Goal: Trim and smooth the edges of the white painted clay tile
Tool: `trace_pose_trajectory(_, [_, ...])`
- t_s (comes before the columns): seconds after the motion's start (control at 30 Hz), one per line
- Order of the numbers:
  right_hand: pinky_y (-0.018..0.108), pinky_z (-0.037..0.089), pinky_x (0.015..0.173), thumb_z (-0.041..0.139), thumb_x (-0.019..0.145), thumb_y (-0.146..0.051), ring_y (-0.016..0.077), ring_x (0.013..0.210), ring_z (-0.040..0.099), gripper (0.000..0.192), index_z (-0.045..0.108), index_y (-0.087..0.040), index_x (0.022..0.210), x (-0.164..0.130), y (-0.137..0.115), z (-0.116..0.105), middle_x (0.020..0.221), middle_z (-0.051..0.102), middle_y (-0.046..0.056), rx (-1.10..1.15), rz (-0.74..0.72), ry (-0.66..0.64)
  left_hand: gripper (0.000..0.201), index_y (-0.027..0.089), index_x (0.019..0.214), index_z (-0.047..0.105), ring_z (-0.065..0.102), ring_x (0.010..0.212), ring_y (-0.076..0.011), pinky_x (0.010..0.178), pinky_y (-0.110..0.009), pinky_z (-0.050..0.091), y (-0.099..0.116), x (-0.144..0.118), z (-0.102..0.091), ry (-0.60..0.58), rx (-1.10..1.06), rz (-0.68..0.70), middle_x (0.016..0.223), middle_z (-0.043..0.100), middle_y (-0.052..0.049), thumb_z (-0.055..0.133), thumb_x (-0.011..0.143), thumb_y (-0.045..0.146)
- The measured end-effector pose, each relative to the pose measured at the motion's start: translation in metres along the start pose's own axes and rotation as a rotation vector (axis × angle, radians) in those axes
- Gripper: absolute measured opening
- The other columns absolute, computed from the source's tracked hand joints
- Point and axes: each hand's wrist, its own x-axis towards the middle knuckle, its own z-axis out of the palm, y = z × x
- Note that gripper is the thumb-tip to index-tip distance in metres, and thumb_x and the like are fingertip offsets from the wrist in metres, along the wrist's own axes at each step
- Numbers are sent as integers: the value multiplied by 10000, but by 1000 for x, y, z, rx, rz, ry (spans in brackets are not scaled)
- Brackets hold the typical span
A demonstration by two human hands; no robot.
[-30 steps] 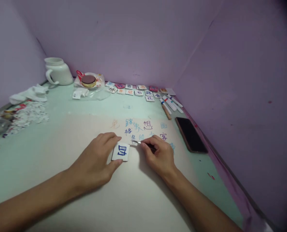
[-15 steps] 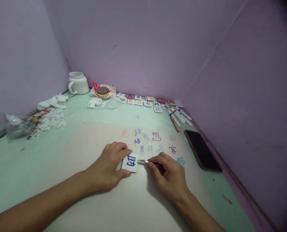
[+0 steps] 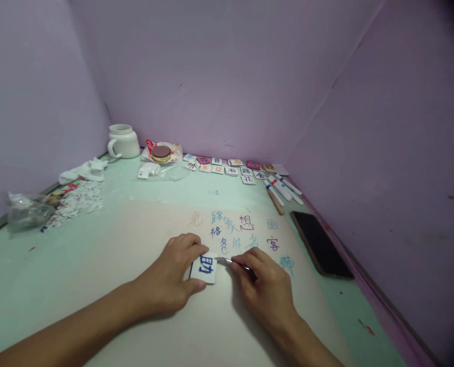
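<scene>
A small white square tile [image 3: 205, 275] with a dark blue Chinese character lies on a pale sheet [image 3: 150, 336] in front of me. My left hand [image 3: 177, 270] grips the tile by its left side, thumb at the near edge and fingers at the far edge. In my right hand [image 3: 267, 285] is a craft knife [image 3: 229, 261], held like a pen. Its blade tip meets the tile's right edge near the upper corner. Most of the knife's handle is hidden by my fingers. Coloured characters are written on the sheet beyond my hands.
Several character tiles [image 3: 231, 171] line the back wall, with marker pens [image 3: 282, 188] beside them. A phone [image 3: 322, 244] lies at the right. At the left are a white mug [image 3: 123, 141], paper scraps [image 3: 77, 199] and a plastic bag [image 3: 31, 211]. A round compact [image 3: 161, 153] stands at the back.
The view has tilted slightly, so everything sits a little lower. The knife tip has shifted toward the tile's upper right corner. My left hand keeps its grip on the tile.
</scene>
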Motion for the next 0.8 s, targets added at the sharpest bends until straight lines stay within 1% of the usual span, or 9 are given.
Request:
trace_pose_trajectory(0.13, [242,347,497,552,843,-265,137,582,570,150,696,-241,811,2,-4,3,689,602,0,-38,-12,-7,443,222,1142,571,467,1088,-288,966,-481,398,1,0,0,8,-23,-4,1176,522,-84,601,700,209])
trace_pose_trajectory(0.27, [248,320,484,548,828,-245,146,567,563,160,693,-228,763,4,-10,5,662,588,5,-86,12,10,447,196,1145,572,463,1108,-279,991,-467,389,4,1,-2,-34,-31,-30,1180,513,-90,605,700,173])
trace_pose_trajectory(0.43, [258,307,481,532,829,-236,160,599,581,174,687,-219,750,8,-9,7,703,619,19,-176,67,48,417,208,1112,586,472,1101,-275,987,-464,395,7,2,-4,-62,-53,-48,1173,512,-81,613,698,168])
trace_pose_trajectory(0.5, [254,326,492,535,832,-246,150,604,581,164,687,-223,772,7,-7,6,717,626,13,-148,66,55,408,204,1107,590,478,1088,-274,981,-467,400,6,1,-4,-54,-53,-50,1162,516,-82,606,700,173])
trace_pose_trajectory(0.63, [242,356,509,547,815,-240,126,576,567,146,687,-230,776,2,-5,2,693,613,-3,-53,29,33,460,212,1166,569,475,1103,-277,987,-471,398,-1,-1,0,-17,-48,34,1186,516,-90,586,707,184])
trace_pose_trajectory(0.73, [249,347,500,544,812,-243,136,577,572,156,691,-231,761,1,-8,1,680,607,-1,-61,25,10,518,208,1212,547,478,1122,-275,992,-458,402,-3,0,1,6,-37,96,1221,517,-96,565,696,165])
trace_pose_trajectory(0.8, [256,341,499,537,814,-244,144,580,574,169,692,-230,749,3,-10,2,675,607,4,-80,35,12,516,207,1189,563,489,1122,-272,990,-445,407,-3,1,0,17,-20,122,1223,528,-93,547,677,143])
